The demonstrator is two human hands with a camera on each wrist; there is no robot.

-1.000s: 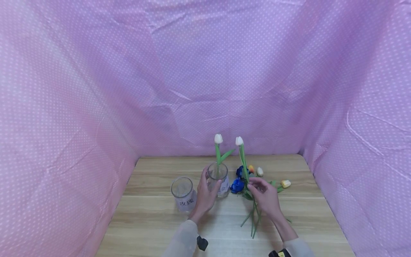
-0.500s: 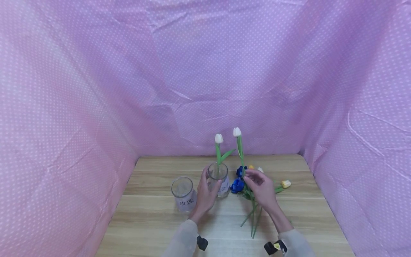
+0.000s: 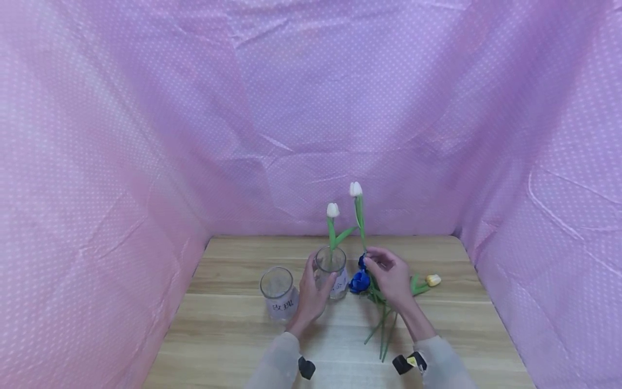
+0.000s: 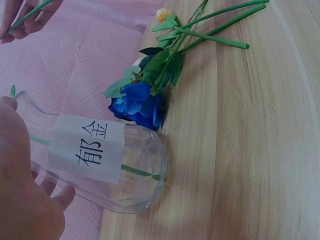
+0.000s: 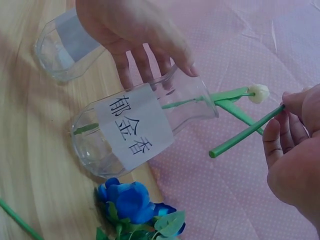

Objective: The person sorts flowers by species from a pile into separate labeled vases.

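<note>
Work looks partway along. One white tulip (image 3: 332,210) stands in labelled glass vase (image 5: 135,125), just below centre of head view; left hand (image 3: 313,297) has fingers curled round vase. Second white tulip (image 3: 356,189) not in yet: right hand (image 3: 390,275) pinches its stem between fingers, lower end free outside vase. Remaining, it seems: blue roses (image 3: 359,281) and yellow-white tulip (image 3: 434,280), lying on desk (image 3: 218,335), lower right of centre. Second glass vase (image 3: 279,296) stands untouched, lower left of centre.

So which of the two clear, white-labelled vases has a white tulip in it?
The clear, white-labelled vase that the left hand grips: a white tulip stands in it, while no flower rises from the other clear vase.
</note>
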